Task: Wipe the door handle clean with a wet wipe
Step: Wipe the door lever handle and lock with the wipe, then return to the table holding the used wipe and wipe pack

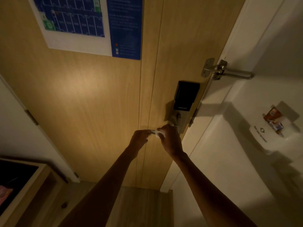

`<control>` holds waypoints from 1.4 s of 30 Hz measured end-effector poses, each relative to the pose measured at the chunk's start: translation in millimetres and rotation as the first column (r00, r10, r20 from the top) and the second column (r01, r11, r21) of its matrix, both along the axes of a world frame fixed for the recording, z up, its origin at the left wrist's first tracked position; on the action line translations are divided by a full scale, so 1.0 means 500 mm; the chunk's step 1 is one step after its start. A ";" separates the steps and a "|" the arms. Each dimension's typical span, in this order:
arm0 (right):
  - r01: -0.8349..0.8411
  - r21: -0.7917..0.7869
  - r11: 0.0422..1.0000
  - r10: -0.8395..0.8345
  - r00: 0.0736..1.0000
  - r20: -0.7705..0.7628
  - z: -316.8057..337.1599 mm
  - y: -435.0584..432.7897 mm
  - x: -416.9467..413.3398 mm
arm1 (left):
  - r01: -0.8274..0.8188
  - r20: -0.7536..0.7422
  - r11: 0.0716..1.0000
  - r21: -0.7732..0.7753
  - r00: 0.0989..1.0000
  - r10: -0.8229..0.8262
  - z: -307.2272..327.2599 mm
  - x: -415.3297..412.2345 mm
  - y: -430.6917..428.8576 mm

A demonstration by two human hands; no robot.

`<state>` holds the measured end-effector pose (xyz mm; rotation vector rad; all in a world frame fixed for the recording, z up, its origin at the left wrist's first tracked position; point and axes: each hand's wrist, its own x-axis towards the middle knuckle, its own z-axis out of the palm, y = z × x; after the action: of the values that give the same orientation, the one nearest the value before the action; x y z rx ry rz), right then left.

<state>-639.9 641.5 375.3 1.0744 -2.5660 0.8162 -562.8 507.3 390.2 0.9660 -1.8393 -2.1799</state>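
Observation:
A metal lever door handle sticks out leftward from the smart lock plate on the wooden door. Only a short piece of the handle shows between my hands. My left hand holds the handle's free end. My right hand is closed over the handle near the lock, with a white wet wipe bunched under its fingers and pressed against the metal.
A black lock panel sits above the handle. A swing-bar door guard is fixed at the door's edge. A key-card holder hangs on the white wall at right. An evacuation plan is posted above. Dark furniture stands lower left.

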 end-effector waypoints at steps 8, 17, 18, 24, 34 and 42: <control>-0.021 0.073 0.997 0.031 0.991 -0.129 0.025 0.011 0.012 | -0.009 -0.002 1.000 0.030 1.000 0.009 0.012 0.005 0.014; -0.095 -0.041 0.995 0.094 0.995 -0.022 0.003 0.065 0.028 | -0.004 -0.037 1.000 0.028 0.999 0.005 0.026 0.039 0.016; -0.055 -0.146 0.988 0.062 0.997 0.044 0.003 0.062 0.033 | -0.022 -0.041 0.999 0.046 0.999 0.024 0.025 0.048 0.012; -0.108 -0.264 0.959 0.188 0.935 0.301 -0.004 -0.007 0.075 | -0.083 0.010 0.994 -0.072 0.996 0.084 -0.004 0.144 -0.053; -0.366 -0.215 0.906 0.424 0.769 0.479 -0.017 -0.262 0.273 | -0.290 0.107 0.888 -0.358 0.932 0.347 -0.082 0.457 -0.212; -0.570 -0.155 0.807 0.554 0.640 0.532 -0.079 -0.520 0.480 | -0.369 0.187 0.732 -0.573 0.810 0.555 -0.104 0.706 -0.345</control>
<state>-400.1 381.6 335.5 1.9606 -2.6812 1.4346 -210.1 334.9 338.5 1.5389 -1.8778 -1.1783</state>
